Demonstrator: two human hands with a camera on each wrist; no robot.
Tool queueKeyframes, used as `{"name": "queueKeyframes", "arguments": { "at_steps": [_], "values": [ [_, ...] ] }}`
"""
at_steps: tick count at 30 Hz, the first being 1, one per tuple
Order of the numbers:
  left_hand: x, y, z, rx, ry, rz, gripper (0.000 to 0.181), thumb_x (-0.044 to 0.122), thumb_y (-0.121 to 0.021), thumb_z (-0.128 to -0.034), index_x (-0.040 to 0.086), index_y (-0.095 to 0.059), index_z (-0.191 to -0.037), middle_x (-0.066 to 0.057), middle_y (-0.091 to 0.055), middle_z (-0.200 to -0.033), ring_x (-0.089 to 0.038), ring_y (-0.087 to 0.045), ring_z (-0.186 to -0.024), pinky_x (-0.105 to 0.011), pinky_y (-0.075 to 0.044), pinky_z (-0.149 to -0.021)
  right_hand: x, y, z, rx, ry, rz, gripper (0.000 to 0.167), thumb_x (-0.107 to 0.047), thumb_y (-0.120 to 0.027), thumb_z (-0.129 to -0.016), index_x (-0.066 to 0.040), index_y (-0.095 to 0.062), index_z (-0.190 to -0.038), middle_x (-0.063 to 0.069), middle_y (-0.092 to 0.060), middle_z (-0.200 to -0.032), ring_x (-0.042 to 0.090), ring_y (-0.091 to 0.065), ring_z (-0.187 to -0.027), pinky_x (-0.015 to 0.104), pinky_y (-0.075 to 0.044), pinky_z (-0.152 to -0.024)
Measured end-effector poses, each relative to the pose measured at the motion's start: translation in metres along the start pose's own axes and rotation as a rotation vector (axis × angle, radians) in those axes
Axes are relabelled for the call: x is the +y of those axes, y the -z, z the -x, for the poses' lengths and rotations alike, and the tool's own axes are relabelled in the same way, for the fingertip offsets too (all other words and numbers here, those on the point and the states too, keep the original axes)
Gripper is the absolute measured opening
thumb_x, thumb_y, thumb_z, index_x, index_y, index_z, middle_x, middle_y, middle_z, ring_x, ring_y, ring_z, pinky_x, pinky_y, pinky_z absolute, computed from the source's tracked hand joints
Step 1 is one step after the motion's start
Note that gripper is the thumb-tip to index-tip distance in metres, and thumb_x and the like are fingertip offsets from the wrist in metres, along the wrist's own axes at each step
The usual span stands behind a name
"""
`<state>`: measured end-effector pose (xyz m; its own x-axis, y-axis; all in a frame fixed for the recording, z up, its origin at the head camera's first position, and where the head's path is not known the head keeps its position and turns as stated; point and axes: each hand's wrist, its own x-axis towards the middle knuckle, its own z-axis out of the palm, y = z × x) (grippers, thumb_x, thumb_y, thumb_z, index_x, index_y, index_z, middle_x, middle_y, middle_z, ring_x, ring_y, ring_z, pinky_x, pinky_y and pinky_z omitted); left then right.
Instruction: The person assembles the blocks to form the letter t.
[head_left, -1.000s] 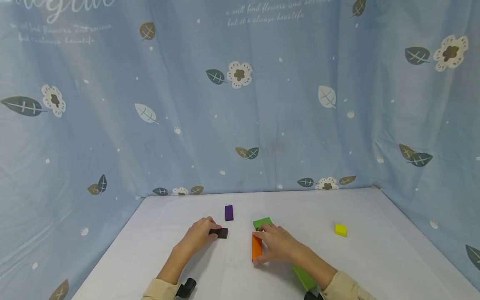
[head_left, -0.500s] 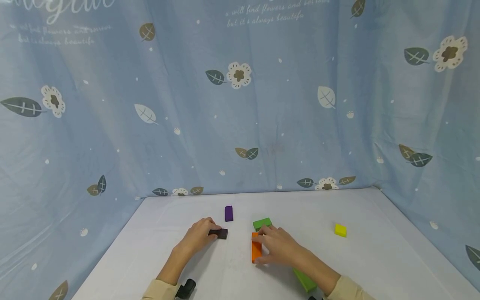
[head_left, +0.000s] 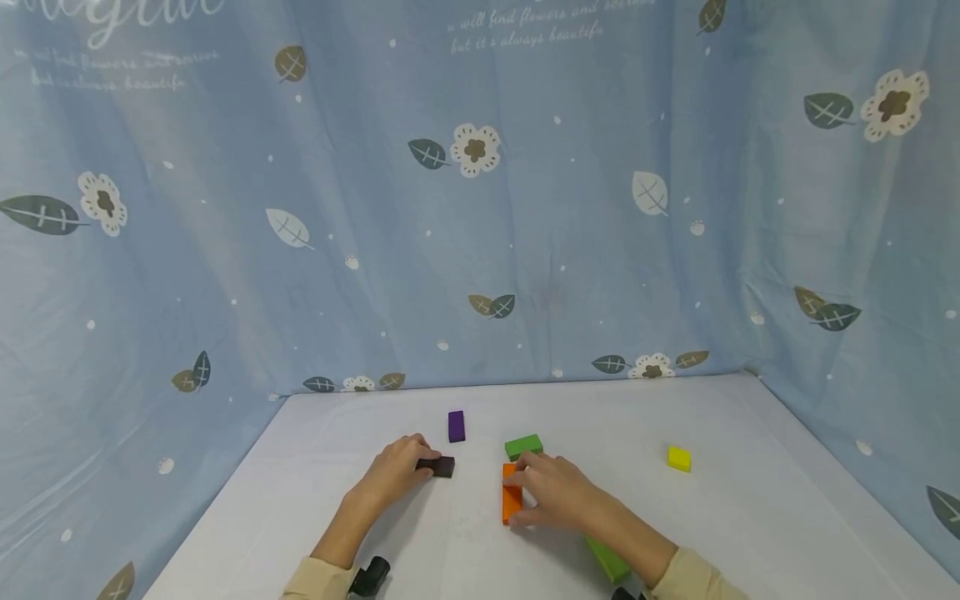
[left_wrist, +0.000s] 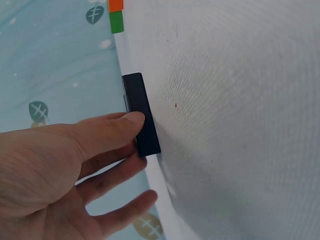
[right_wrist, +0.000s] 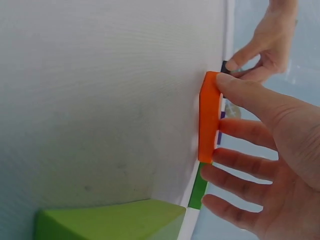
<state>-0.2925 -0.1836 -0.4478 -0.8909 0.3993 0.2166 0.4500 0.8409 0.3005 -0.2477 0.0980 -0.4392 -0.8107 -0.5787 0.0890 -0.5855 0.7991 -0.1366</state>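
Up close, the right hand (head_left: 558,495) is spanning the orange block (head_left: 512,502) lengthwise, seemingly to steady it on the worktop (head_left: 465,550), the block sitting between thumb and fingers. Slightly farther out, the left hand (head_left: 393,472) is pinching the black block (head_left: 444,467) by its outer end in a narrow grip, probably leaving the inner end free.

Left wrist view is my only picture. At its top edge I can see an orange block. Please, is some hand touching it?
Observer: Yes, the right hand touches the orange block.
Operator: Thank you. Which block is lying farthest to the right?
Observer: A yellow block, apart from all the other blocks.
Operator: And which block lies just beyond the dark block?
Observer: A purple block, farther from the person and not touching the dark one.
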Motion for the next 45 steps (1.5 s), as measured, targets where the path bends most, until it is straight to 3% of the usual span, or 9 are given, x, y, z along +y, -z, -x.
{"name": "queueKeyframes", "arguments": {
  "at_steps": [12,22,31,38,45],
  "values": [
    [0.0,0.004,0.001,0.0,-0.085,-0.059,0.027,-0.001,-0.075,-0.0807,0.008,-0.077,-0.106,-0.003,-0.068,-0.098,-0.022,-0.065,-0.093,-0.039,-0.056,-0.08,-0.002,0.002,0.001,-0.003,-0.005,0.001,0.052,-0.049,-0.08,-0.075,-0.023,-0.072,-0.119,0.0,-0.062,-0.113,0.011,-0.057,-0.087,0.03,-0.054,-0.076],
    [-0.002,0.002,0.0,0.006,-0.102,-0.04,0.026,0.001,-0.076,-0.0805,0.008,-0.076,-0.105,-0.003,-0.069,-0.099,-0.023,-0.065,-0.096,-0.041,-0.055,-0.083,-0.004,0.001,-0.001,-0.032,-0.016,-0.028,0.051,-0.047,-0.081,-0.076,-0.023,-0.072,-0.12,0.001,-0.06,-0.112,0.009,-0.054,-0.077,0.028,-0.055,-0.076],
    [-0.001,0.0,-0.003,0.027,-0.183,-0.037,0.025,0.002,-0.076,-0.081,0.007,-0.075,-0.105,-0.004,-0.068,-0.098,-0.022,-0.065,-0.094,-0.04,-0.055,-0.081,-0.004,0.001,0.0,-0.015,-0.006,-0.044,0.05,-0.045,-0.081,-0.076,-0.021,-0.072,-0.119,0.0,-0.059,-0.11,0.007,-0.051,-0.073,0.022,-0.052,-0.071],
    [0.004,0.002,-0.007,-0.006,-0.162,-0.01,0.025,0.004,-0.075,-0.0829,0.007,-0.074,-0.107,-0.006,-0.068,-0.1,-0.022,-0.064,-0.095,-0.041,-0.055,-0.082,-0.004,0.002,-0.001,-0.022,-0.016,-0.046,0.049,-0.046,-0.081,-0.077,-0.022,-0.072,-0.119,0.0,-0.059,-0.111,0.007,-0.051,-0.074,0.023,-0.054,-0.072],
    [0.009,0.0,-0.012,-0.01,-0.192,-0.017,0.025,0.004,-0.076,-0.0818,0.005,-0.074,-0.107,-0.008,-0.068,-0.099,-0.022,-0.064,-0.093,-0.041,-0.054,-0.08,-0.004,0.0,-0.001,-0.024,-0.017,-0.042,0.049,-0.047,-0.08,-0.077,-0.023,-0.072,-0.119,0.0,-0.059,-0.111,0.007,-0.052,-0.075,0.023,-0.054,-0.073]
  ]
}}
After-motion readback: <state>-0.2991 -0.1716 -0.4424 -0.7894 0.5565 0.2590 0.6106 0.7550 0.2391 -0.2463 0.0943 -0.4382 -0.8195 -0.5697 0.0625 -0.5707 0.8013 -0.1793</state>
